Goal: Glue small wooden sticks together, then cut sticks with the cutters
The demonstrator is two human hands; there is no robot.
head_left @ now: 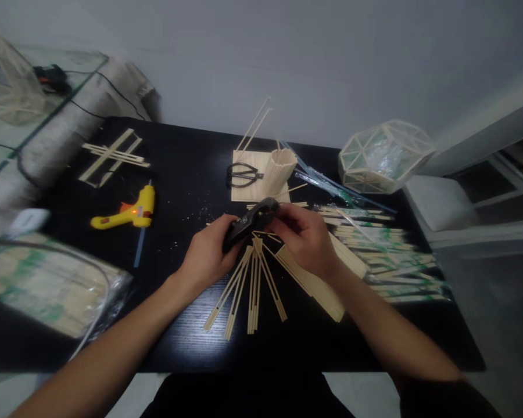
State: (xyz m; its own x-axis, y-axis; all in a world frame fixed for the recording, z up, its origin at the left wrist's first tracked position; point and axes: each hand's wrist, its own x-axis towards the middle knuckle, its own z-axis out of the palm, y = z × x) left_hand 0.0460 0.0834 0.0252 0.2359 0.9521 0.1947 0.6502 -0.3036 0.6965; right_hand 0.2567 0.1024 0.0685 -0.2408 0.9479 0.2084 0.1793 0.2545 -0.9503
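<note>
My left hand [207,252] is wrapped round a black hand tool [248,223] with a curved, notched body; its exact kind is hard to make out. At the tool's far end, my right hand [307,238] is closed in a pinch, and what lies between its fingers is hidden. Below the tool, thin wooden sticks [253,290] lie fanned out in small groups. Flat wooden strips [331,284] lie partly under my right forearm. Beyond my hands, a wooden board [253,191] carries black scissors [243,175] and a round holder made of sticks [279,171].
A yellow glue gun [131,215], its orange light lit, lies left of my hands near crossed sticks [113,154]. Packaged sticks [387,255] lie at right, below a faceted stick frame [386,154]. A bagged bundle [52,284] and a glass surface [82,64] are at left.
</note>
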